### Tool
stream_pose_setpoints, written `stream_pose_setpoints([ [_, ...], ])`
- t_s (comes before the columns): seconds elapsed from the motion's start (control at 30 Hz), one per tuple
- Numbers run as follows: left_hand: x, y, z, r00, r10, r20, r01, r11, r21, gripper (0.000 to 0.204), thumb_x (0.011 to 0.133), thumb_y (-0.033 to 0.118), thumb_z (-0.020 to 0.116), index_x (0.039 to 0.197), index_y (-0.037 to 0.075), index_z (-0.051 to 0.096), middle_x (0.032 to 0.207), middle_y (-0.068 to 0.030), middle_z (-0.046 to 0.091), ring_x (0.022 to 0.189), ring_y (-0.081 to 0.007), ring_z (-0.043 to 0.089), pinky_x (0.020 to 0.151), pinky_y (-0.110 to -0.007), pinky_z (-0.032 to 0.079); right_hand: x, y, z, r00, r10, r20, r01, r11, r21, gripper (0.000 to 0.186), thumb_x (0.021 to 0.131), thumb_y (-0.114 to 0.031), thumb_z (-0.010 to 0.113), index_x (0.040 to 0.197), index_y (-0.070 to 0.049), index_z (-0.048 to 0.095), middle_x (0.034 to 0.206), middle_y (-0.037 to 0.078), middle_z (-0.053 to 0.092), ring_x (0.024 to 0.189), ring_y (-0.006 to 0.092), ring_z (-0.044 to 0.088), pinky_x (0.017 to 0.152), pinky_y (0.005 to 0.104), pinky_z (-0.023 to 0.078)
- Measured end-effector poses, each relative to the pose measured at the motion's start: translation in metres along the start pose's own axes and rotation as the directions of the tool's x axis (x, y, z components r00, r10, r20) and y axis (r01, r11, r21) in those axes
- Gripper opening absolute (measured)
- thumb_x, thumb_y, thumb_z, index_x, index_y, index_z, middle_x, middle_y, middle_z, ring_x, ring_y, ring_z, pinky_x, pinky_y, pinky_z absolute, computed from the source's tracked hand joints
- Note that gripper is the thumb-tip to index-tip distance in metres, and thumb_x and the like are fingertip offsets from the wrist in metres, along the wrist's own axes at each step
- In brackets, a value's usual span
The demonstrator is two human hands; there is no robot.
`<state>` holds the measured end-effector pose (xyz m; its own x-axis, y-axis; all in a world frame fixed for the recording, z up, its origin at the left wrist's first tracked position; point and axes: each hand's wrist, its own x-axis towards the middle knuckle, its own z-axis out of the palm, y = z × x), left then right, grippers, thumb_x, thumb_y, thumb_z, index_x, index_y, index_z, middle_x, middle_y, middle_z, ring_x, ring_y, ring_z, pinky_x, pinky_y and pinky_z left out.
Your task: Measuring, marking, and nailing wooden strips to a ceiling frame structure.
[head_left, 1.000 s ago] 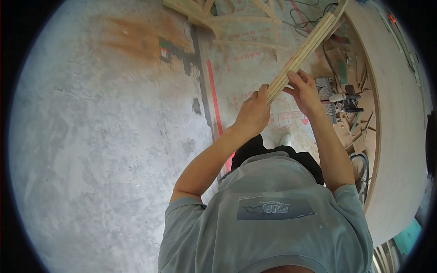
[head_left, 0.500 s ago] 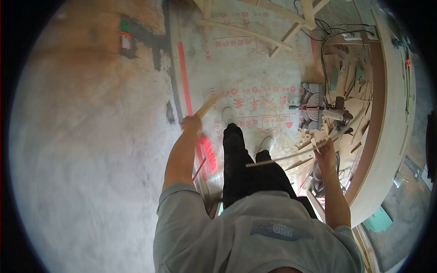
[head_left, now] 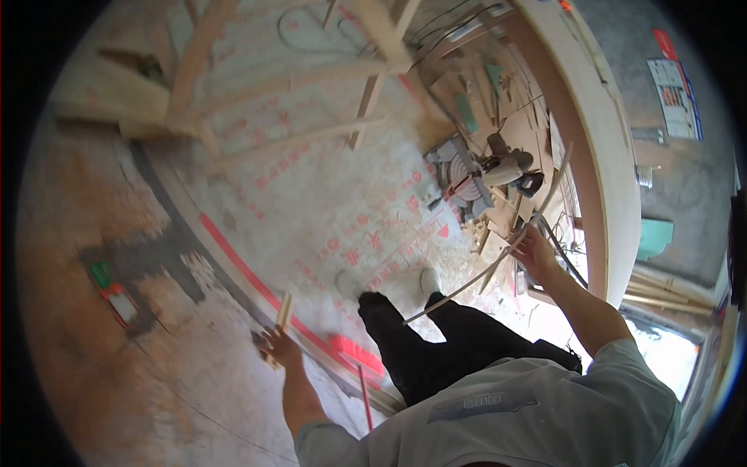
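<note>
My left hand (head_left: pixel 280 348) is closed around a short flat piece of pale wood (head_left: pixel 285 310), whose ends stick out above and below the fingers. It is out to the left, by the wall and the floor's edge. My right hand (head_left: pixel 534 253) grips a long, thin, slightly bent wooden strip (head_left: pixel 476 277). One end of that strip lies across in front of my dark trousers; the other reaches up to the right, past the mitre saw (head_left: pixel 471 177). A red-bristled broom (head_left: pixel 358 354) is between my left hand and my legs.
Wooden frames (head_left: pixel 288 84), partly blurred, stand ahead on the printed floor sheeting (head_left: pixel 311 210). Offcuts and cables lie around the saw. A long board edge (head_left: pixel 585 124) curves along the right side. A green and red-white item (head_left: pixel 115 294) is at the left.
My view has turned, so the saw, frames and floor appear swung round. The short wood piece in my left hand is now lower in view and steeper. My right hand still has the long strip.
</note>
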<state>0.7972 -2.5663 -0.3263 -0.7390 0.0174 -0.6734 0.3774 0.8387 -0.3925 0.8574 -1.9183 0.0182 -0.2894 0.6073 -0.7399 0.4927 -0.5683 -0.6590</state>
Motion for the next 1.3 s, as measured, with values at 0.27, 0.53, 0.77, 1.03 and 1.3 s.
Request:
stream_pose_setpoints([
  [0.27, -0.06, 0.07, -0.405, 0.694, 0.574, -0.434, -0.31, -0.306, -0.9, 0.061, 0.093, 0.016, 0.068, 0.146, 0.001, 0.041, 0.136, -0.0184, 0.056, 0.127, -0.0253, 0.053, 0.105, -0.037, 0.043, -0.058, -0.077, 0.063, 0.973, -0.226, 0.035, 0.219, 0.965, 0.144, 0.026, 0.101, -0.03, 0.058, 0.107, -0.005, 0.059, 0.099, 0.007, 0.065, 0.093, 0.0208, 0.065, 0.083, 0.0398, 0.056],
  [0.53, -0.139, 0.161, -0.694, 0.348, 0.853, -0.388, -0.615, -0.104, -0.782, 0.061, 0.092, 0.028, 0.069, 0.139, -0.003, 0.045, 0.119, -0.0225, 0.065, 0.111, -0.0305, 0.064, 0.096, -0.038, 0.047, -0.033, -0.216, 0.066, 0.791, -0.581, 0.193, 0.492, 0.79, 0.365, 0.03, 0.098, -0.028, 0.062, 0.116, -0.006, 0.051, 0.107, 0.01, 0.064, 0.094, 0.0221, 0.066, 0.085, 0.0431, 0.057],
  [0.77, -0.075, 0.281, -0.854, 0.407, 0.65, -0.641, -0.735, -0.183, -0.653, 0.04, 0.093, 0.022, 0.068, 0.122, -0.002, 0.053, 0.101, -0.0174, 0.066, 0.091, -0.0256, 0.064, 0.084, -0.037, 0.05, 0.092, -0.39, 0.074, 0.648, -0.739, 0.185, 0.597, 0.644, 0.478, 0.052, 0.095, -0.027, 0.068, 0.135, -0.002, 0.048, 0.118, 0.009, 0.063, 0.108, 0.0204, 0.063, 0.095, 0.0364, 0.052],
  [1.03, -0.008, 0.385, -1.101, 0.089, 0.686, -0.722, -0.931, -0.2, -0.306, 0.032, 0.093, 0.019, 0.064, 0.116, -0.002, 0.061, 0.106, -0.022, 0.066, 0.098, -0.0407, 0.064, 0.082, -0.045, 0.05, 0.172, -0.566, 0.031, 0.572, -0.809, -0.14, 0.754, 0.45, 0.479, 0.047, 0.098, -0.022, 0.064, 0.137, -0.002, 0.046, 0.12, 0.011, 0.062, 0.107, 0.0219, 0.062, 0.097, 0.0386, 0.05],
  [1.3, 0.057, 0.438, -1.28, -0.171, 0.94, -0.295, -0.838, -0.296, -0.458, 0.025, 0.094, 0.017, 0.065, 0.112, -0.002, 0.065, 0.083, -0.0128, 0.068, 0.075, -0.0238, 0.067, 0.069, -0.036, 0.053, 0.215, -0.651, 0.023, 0.578, -0.652, -0.491, 0.809, 0.379, 0.449, 0.031, 0.104, -0.022, 0.055, 0.128, -0.003, 0.051, 0.108, 0.005, 0.062, 0.097, 0.0148, 0.059, 0.088, 0.0343, 0.05],
])
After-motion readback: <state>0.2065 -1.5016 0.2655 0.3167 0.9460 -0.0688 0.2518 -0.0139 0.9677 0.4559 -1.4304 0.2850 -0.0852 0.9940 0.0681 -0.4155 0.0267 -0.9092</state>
